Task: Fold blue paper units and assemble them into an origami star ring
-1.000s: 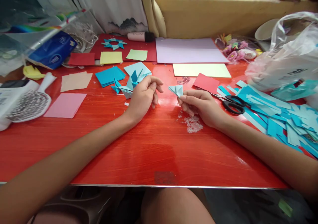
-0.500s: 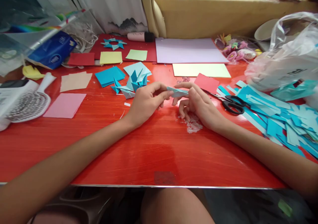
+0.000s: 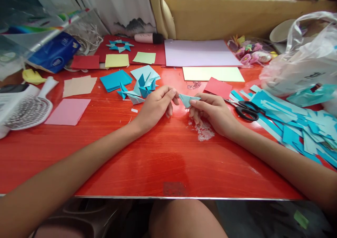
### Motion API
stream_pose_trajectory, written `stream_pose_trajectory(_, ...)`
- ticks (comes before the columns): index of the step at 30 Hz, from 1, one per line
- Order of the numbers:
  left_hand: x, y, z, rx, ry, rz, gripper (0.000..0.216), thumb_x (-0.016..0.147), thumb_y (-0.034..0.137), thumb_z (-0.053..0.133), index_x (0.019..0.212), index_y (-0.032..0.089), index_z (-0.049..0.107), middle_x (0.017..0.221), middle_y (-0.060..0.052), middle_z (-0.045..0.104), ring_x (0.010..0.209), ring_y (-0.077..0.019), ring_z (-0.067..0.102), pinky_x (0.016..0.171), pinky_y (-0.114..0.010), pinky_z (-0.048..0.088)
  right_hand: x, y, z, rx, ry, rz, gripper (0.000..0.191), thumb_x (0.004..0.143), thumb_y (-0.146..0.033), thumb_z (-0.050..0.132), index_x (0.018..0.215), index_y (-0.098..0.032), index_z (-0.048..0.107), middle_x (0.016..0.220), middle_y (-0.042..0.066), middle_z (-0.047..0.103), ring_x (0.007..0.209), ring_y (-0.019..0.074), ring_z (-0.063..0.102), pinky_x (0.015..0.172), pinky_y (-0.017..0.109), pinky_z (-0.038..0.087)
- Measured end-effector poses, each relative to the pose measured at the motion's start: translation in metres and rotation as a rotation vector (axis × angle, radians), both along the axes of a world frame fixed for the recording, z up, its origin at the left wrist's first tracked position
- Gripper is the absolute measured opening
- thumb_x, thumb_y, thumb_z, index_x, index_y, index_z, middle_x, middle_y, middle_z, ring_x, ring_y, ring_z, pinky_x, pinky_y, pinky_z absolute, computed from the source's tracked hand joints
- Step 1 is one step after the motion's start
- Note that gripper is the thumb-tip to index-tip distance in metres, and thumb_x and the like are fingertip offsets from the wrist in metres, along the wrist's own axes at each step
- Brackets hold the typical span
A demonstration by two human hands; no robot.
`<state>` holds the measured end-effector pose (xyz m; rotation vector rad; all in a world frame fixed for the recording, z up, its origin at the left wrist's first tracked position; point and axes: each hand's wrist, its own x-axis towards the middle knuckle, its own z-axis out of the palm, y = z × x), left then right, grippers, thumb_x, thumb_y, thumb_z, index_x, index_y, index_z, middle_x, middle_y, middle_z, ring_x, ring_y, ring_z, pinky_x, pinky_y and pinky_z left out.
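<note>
- Head view: a small pale-blue paper fold (image 3: 187,99) sits at the centre of the frame, held just above the red bench (image 3: 158,160) between two bare hands.
- Right hand (image 3: 214,111) is clamped on the fold's right end, thumb and forefinger pinched over it, with the other fingers curled under.
- Left hand (image 3: 155,106) has its fingertips bunched at the fold's left tip; whether they grip it or only touch it cannot be told.
- The fold looks very light and thin. Its creases give it some stiffness, but it would likely crush or spring open under a hard squeeze.
- The layered end looks the safest place to pinch it, and the pointed tips look the easiest to bend.
- The lower half of the frame, in front of the hands, is bare bench down to its near edge, apart from a whitish scuff (image 3: 204,130) under the right hand.
- Black scissors (image 3: 246,110) lie just right of the right hand, blades pointing toward the fold, and blue strips (image 3: 289,122) are heaped beyond them at the right of the frame.
- More blue folded shapes (image 3: 139,87) lie just above the left hand, and a pink sheet (image 3: 67,111) lies well apart at centre left.
</note>
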<state>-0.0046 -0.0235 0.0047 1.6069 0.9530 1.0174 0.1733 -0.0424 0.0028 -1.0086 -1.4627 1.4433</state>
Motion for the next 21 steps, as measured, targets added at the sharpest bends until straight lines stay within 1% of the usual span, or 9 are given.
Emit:
stream_pose_trajectory(3,-0.0001,0.0001,-0.0021,-0.002,-0.059,-0.068,0.013,0.085,0.029,0.051,0.091,0.017,0.052,0.074,0.002,0.053,0.048,-0.0043,0.049,0.044,-0.018,0.041,0.0004,0.0017,-0.0009,-0.018,-0.010,0.059,0.023,0.086,-0.032,0.053,0.070,-0.015,0.055,0.058,0.000,0.060,0.041,0.0072,0.051,0.042,0.020,0.039)
stream_pose_trajectory(6,-0.0008,-0.0016,-0.0011,0.048,-0.069,-0.176,0.026,0.079,0.024,0.060,0.103,0.020,0.053,0.085,0.001,0.054,0.054,-0.0043,0.051,0.049,-0.018,0.044,0.0008,0.0021,-0.0007,-0.042,0.004,0.092,0.030,0.088,-0.036,0.048,0.067,-0.016,0.053,0.056,0.000,0.059,0.040,0.0069,0.049,0.040,0.019,0.038)
stream_pose_trajectory(8,-0.0012,-0.0028,0.0002,0.072,-0.060,-0.246,0.030,0.077,0.024,0.063,0.106,0.021,0.054,0.092,0.000,0.055,0.063,-0.0060,0.053,0.055,-0.018,0.047,0.0011,0.0013,0.0000,-0.056,0.040,0.081,0.031,0.088,-0.037,0.047,0.065,-0.017,0.049,0.052,-0.002,0.055,0.037,0.0062,0.046,0.037,0.019,0.033)
stream_pose_trajectory(10,-0.0014,-0.0036,0.0010,0.086,-0.045,-0.284,0.027,0.076,0.023,0.064,0.103,0.020,0.056,0.094,-0.001,0.057,0.072,-0.0086,0.055,0.061,-0.019,0.048,0.0011,-0.0006,0.0011,-0.060,0.022,0.083,0.033,0.089,-0.037,0.045,0.062,-0.018,0.045,0.048,-0.004,0.050,0.035,0.0056,0.042,0.034,0.018,0.029)
stream_pose_trajectory(13,-0.0012,-0.0045,0.0010,0.096,-0.041,-0.281,0.020,0.077,0.025,0.063,0.095,0.018,0.056,0.089,-0.001,0.057,0.072,-0.0093,0.054,0.062,-0.021,0.049,0.0004,-0.0047,0.0031,-0.045,-0.086,0.088,0.038,0.089,-0.041,0.044,0.060,-0.018,0.042,0.046,-0.004,0.044,0.035,0.0047,0.037,0.034,0.019,0.025)
stream_pose_trajectory(15,-0.0008,-0.0055,0.0011,0.124,-0.045,-0.286,0.018,0.077,0.027,0.064,0.091,0.018,0.055,0.087,0.000,0.057,0.071,-0.0087,0.054,0.064,-0.021,0.048,-0.0003,-0.0068,0.0046,-0.031,-0.146,0.089,0.039,0.088,-0.046,0.044,0.061,-0.018,0.043,0.047,-0.004,0.043,0.036,0.0045,0.035,0.035,0.019,0.025)
stream_pose_trajectory(17,-0.0004,-0.0068,0.0020,0.186,-0.023,-0.277,0.017,0.078,0.030,0.063,0.086,0.018,0.055,0.085,0.000,0.056,0.074,-0.0093,0.054,0.066,-0.021,0.047,-0.0011,-0.0073,0.0056,-0.007,-0.204,0.114,0.043,0.087,-0.050,0.043,0.060,-0.017,0.047,0.048,-0.003,0.045,0.038,0.0045,0.036,0.036,0.019,0.026)
stream_pose_trajectory(19,0.0000,-0.0082,0.0033,0.280,0.040,-0.215,0.019,0.079,0.035,0.062,0.082,0.017,0.056,0.083,-0.001,0.054,0.077,-0.0102,0.053,0.067,-0.021,0.046,-0.0017,-0.0056,0.0059,0.007,-0.248,0.146,0.047,0.088,-0.052,0.040,0.059,-0.015,0.050,0.049,-0.002,0.047,0.040,0.0043,0.037,0.038,0.019,0.028)
stream_pose_trajectory(21,0.0004,-0.0097,0.0042,0.374,0.104,-0.093,0.021,0.080,0.038,0.059,0.079,0.017,0.056,0.084,-0.002,0.052,0.076,-0.0102,0.052,0.066,-0.022,0.044,-0.0018,-0.0019,0.0049,-0.002,-0.196,0.136,0.041,0.089,-0.049,0.041,0.067,-0.016,0.054,0.052,-0.001,0.052,0.039,0.0047,0.040,0.037,0.019,0.029)
